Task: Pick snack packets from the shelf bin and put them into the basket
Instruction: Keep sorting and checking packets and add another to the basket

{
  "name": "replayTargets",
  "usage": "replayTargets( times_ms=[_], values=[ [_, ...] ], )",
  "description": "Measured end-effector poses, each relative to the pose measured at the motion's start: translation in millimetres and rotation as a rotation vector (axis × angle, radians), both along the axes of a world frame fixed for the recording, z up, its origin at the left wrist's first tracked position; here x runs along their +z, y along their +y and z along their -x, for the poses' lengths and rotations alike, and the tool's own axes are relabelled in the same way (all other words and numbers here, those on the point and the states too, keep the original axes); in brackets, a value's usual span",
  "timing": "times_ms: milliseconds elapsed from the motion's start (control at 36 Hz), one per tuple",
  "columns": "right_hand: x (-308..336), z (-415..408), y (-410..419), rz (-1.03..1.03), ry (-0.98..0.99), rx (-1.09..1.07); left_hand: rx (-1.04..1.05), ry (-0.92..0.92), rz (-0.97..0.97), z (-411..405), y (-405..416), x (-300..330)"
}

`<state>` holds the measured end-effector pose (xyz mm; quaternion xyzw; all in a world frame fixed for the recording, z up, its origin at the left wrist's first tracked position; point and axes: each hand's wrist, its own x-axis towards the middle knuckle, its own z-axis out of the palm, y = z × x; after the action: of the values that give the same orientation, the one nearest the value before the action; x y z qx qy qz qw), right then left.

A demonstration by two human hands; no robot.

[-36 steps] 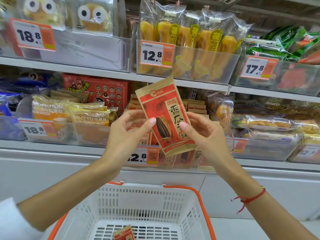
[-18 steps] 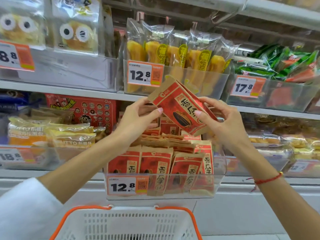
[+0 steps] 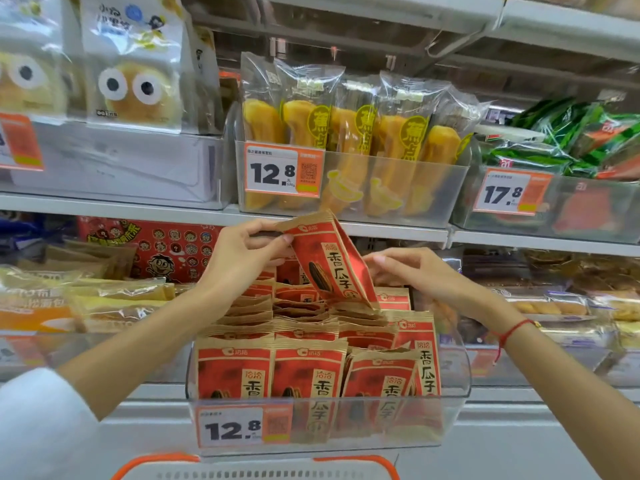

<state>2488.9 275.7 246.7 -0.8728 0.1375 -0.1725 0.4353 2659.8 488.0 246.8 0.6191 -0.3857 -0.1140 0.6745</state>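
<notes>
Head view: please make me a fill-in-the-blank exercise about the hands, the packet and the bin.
1. The left hand pinches the top of a red ____ above the bin.
2. The price tag on that bin reads ____.
3. The right hand wears a red ____ on its wrist.
4. Only the rim of the ____ shows at the bottom edge.

Missing words: packet; 12.8; string; basket

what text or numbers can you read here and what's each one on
"12.8": price tag on the clear shelf bin
"12.8": price tag on the yellow stick-snack bin
"17.8": price tag on the green-packet bin
"香瓜子": red snack packet held by the left hand
Tag small print and QR codes: too small to read.
</notes>
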Motion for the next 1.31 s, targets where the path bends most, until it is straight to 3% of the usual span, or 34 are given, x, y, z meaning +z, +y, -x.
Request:
replayTargets(
  times_ms=[167, 333, 500, 750, 944, 1056, 1194, 1306],
  values=[
    [-9, -7, -15, 0.150, 0.279, -0.022, -0.030, 0.111, 0.000, -1, -6, -9],
    [-16, -26, -21, 0.222, 0.408, 0.024, -0.036, 0.155, 0.031, -2, -9, -10],
    [-31, -42, -31, 0.281, 0.262, -0.121, -0.011, 0.098, -0.022, -3, -8, -10],
    [-40, -49, -42, 0.279, 0.159, -0.193, 0.046, -0.227, -0.148, 2, -17, -12],
    [-39, -50, -46, 0.214, 0.184, -0.146, 0.121, -0.729, -0.595, 6, -32, -1],
    [-38, -50, -48, 0.219, 0.197, -0.149, 0.105, -0.886, -0.733, 2, -43, 13],
    [-37, -52, -47, 0.235, 0.204, -0.177, -0.037, -0.953, -0.727, 0, -56, 17],
    [-38, -52, -46, 0.235, 0.196, -0.182, -0.026, -0.995, -0.667, -3, -55, 19]
  ],
)
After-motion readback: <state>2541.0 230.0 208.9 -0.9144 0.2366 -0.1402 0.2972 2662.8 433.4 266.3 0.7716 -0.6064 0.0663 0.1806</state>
